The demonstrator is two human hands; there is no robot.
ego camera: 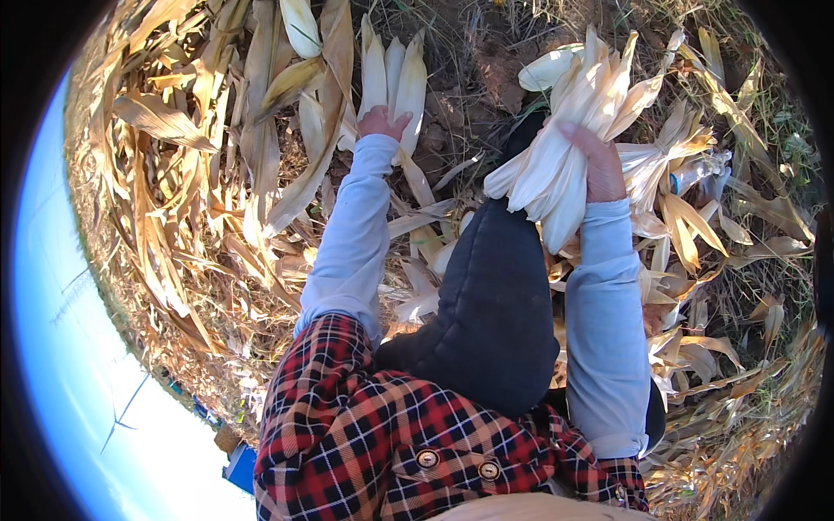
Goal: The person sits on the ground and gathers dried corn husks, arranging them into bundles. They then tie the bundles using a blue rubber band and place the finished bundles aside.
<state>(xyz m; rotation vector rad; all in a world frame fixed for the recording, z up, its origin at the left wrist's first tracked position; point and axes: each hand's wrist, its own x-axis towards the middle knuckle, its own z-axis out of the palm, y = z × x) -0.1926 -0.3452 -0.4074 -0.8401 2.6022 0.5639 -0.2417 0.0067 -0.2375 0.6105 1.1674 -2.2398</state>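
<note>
A bundle of pale, dry corn husks (554, 172) is gripped in my right hand (598, 163), above my dark-trousered knee. Its leaves fan out at both ends and hide most of my fingers. Farther left, my left hand (383, 124) rests at the lower ends of several husk-covered ears of corn (409, 88), side by side. My thumb lies apart against the rightmost ear; whether the fingers close around one is not clear. Just beyond the bundle, another pale husked ear (547, 70) lies on the soil, partly covered.
Dry corn stalks and leaves (254, 124) lie heaped on the left, with one pale ear (301, 29) on top. Loose husks (671, 153) and a clear plastic bottle (700, 172) lie right of my right hand. A wind turbine (116, 422) stands far off.
</note>
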